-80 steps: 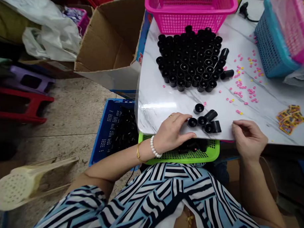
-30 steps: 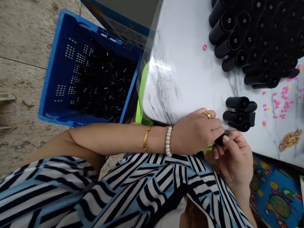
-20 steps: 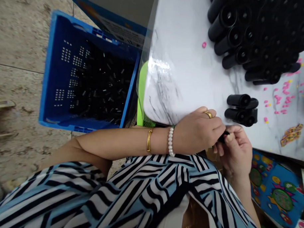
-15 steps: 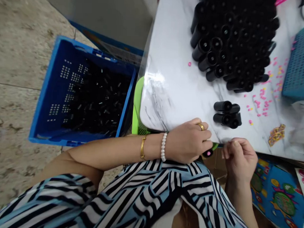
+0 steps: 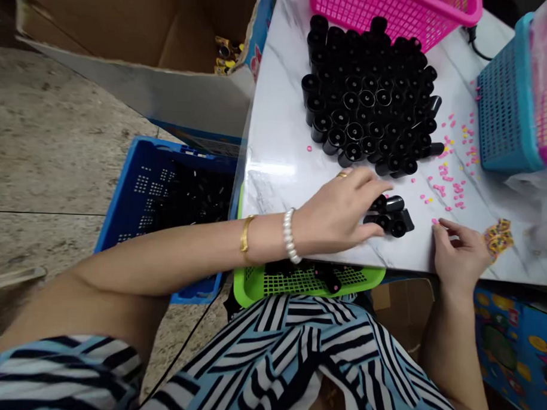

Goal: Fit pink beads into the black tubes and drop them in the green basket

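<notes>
My left hand (image 5: 340, 213) reaches over the table beside a small group of black plastic tubes (image 5: 398, 227). Its thumb and fingers are spread around the near end of the group, and they partly hide it. Further right, my right hand (image 5: 462, 253) rests low at the table edge. Thumb and forefinger come together at a small pink bead (image 5: 435, 221). Below the table edge a green basket (image 5: 374, 280) holds black tubes, and one tube (image 5: 329, 280) there shows a pink end.
Many upright black tubes (image 5: 354, 133) stand packed at the back. Pink and yellow beads (image 5: 445, 172) lie scattered near a blue basket (image 5: 501, 111). A pink basket (image 5: 383, 14) stands behind. On the floor are a blue crate (image 5: 121, 194) and a cardboard box (image 5: 138, 83).
My left hand has left a pink-tipped tube at the green basket and moved up to the small group, its fingers opening. My right hand has shifted right, to a pink bead. The view has shifted.
</notes>
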Demonstrator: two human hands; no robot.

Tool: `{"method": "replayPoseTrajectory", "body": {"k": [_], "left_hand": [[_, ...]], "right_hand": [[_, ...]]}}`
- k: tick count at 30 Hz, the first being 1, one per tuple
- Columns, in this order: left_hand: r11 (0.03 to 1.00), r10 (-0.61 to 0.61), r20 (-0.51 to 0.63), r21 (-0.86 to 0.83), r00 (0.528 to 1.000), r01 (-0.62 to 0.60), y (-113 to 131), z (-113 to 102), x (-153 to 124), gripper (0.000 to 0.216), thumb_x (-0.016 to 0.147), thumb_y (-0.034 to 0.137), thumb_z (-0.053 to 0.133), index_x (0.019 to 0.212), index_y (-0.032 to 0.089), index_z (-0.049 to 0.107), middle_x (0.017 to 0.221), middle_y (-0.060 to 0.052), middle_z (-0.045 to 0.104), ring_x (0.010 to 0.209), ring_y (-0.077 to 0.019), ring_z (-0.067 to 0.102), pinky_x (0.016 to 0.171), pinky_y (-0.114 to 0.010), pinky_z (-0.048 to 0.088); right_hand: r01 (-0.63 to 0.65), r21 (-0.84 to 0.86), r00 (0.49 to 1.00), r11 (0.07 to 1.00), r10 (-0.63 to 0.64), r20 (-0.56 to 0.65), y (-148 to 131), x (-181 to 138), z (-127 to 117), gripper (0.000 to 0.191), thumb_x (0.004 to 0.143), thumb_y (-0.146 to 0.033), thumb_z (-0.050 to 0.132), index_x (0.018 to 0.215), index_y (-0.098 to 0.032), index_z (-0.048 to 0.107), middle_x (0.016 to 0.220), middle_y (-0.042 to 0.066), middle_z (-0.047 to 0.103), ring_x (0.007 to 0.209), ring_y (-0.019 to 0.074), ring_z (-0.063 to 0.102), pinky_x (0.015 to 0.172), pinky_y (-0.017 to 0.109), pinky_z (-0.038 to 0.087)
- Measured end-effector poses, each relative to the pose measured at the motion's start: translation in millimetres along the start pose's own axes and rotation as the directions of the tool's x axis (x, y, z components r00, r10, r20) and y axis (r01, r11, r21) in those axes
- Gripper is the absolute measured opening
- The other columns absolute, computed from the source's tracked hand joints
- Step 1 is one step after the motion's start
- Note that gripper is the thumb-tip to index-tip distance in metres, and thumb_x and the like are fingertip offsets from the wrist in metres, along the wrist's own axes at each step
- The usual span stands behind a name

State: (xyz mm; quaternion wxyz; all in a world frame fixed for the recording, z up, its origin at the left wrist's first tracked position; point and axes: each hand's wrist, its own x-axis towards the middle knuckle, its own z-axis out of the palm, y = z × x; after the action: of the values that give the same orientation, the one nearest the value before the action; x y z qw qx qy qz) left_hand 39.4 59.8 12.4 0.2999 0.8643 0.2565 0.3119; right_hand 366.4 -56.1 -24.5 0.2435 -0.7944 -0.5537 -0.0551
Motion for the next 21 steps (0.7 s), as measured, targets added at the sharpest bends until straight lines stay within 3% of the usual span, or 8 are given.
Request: {"method": "replayPoseTrajectory", "body": {"k": [2, 4, 8, 11, 15, 18, 21], "left_hand": [[0.999, 0.034, 0.035, 0.007, 0.999, -0.035, -6, 10, 18, 0.08, 0.09, 0.053, 0.082, 0.151, 0.01, 0.053, 0.145, -0.023, 0.058, 0.133, -0.0344, 0.056, 0.116, -0.051, 0.048], [0.997, 0.067, 0.13, 0.023, 0.989, -0.07, -10, 22, 26, 0.083, 0.087, 0.059, 0.084, 0.151, 0.015, 0.055, 0.148, -0.022, 0.057, 0.135, -0.0365, 0.054, 0.116, -0.053, 0.047], [0.982, 0.119, 0.266, 0.108, 0.957, -0.152, -13, 33, 14, 0.054, 0.091, 0.04, 0.082, 0.14, 0.021, 0.068, 0.146, -0.019, 0.059, 0.131, -0.0343, 0.058, 0.115, -0.052, 0.046], [0.976, 0.136, 0.251, 0.135, 0.958, -0.174, -13, 28, -5, 0.044, 0.095, 0.032, 0.076, 0.136, 0.02, 0.069, 0.147, -0.02, 0.058, 0.131, -0.0335, 0.059, 0.113, -0.05, 0.048], [0.984, 0.137, 0.2, 0.084, 0.97, -0.156, -7, 14, -16, 0.039, 0.094, 0.046, 0.074, 0.119, 0.016, 0.073, 0.139, -0.019, 0.063, 0.128, -0.0346, 0.06, 0.113, -0.051, 0.047], [0.993, 0.096, 0.135, 0.051, 0.986, -0.104, 4, 6, -8, 0.042, 0.094, 0.055, 0.067, 0.108, 0.015, 0.07, 0.124, -0.016, 0.068, 0.121, -0.0326, 0.062, 0.111, -0.049, 0.046], [0.995, 0.029, 0.166, 0.088, 0.986, -0.044, 11, 8, 8, 0.042, 0.097, 0.049, 0.063, 0.12, 0.014, 0.065, 0.118, -0.015, 0.07, 0.116, -0.031, 0.062, 0.107, -0.046, 0.046]], "right_hand": [[0.039, -0.033, 0.997, 0.999, -0.041, -0.058, -5, 1, 4, 0.033, 0.094, -0.046, 0.073, 0.103, -0.016, 0.085, 0.081, 0.006, 0.069, 0.068, 0.0186, 0.057, 0.077, 0.039, 0.051], [0.072, -0.043, 0.995, 0.996, -0.075, -0.07, -14, -2, 6, 0.031, 0.096, -0.043, 0.071, 0.101, -0.016, 0.085, 0.083, 0.007, 0.07, 0.068, 0.0186, 0.057, 0.076, 0.038, 0.051], [0.083, -0.032, 0.993, 0.996, -0.085, -0.086, -30, -15, 8, 0.029, 0.099, -0.041, 0.068, 0.103, -0.017, 0.083, 0.087, 0.008, 0.071, 0.071, 0.0197, 0.057, 0.078, 0.039, 0.052], [0.073, -0.009, 0.993, 0.997, -0.073, -0.092, -37, -22, 10, 0.026, 0.099, -0.041, 0.068, 0.105, -0.019, 0.082, 0.087, 0.008, 0.071, 0.072, 0.0211, 0.057, 0.08, 0.041, 0.053], [0.069, 0.013, 0.994, 0.998, -0.067, -0.09, -43, -21, 10, 0.032, 0.098, -0.04, 0.07, 0.119, -0.019, 0.08, 0.09, 0.009, 0.072, 0.077, 0.0235, 0.06, 0.082, 0.043, 0.055], [0.024, 0.116, 0.995, 0.993, -0.013, -0.101, -52, -18, 0, 0.032, 0.095, -0.04, 0.073, 0.118, -0.02, 0.081, 0.097, 0.009, 0.074, 0.071, 0.0194, 0.06, 0.069, 0.038, 0.054], [0.09, 0.234, 0.994, 0.968, -0.102, 0.038, -64, -17, -14, 0.034, 0.095, -0.036, 0.072, 0.126, -0.023, 0.079, 0.114, 0.011, 0.075, 0.085, 0.0213, 0.068, 0.068, 0.036, 0.055]]}}
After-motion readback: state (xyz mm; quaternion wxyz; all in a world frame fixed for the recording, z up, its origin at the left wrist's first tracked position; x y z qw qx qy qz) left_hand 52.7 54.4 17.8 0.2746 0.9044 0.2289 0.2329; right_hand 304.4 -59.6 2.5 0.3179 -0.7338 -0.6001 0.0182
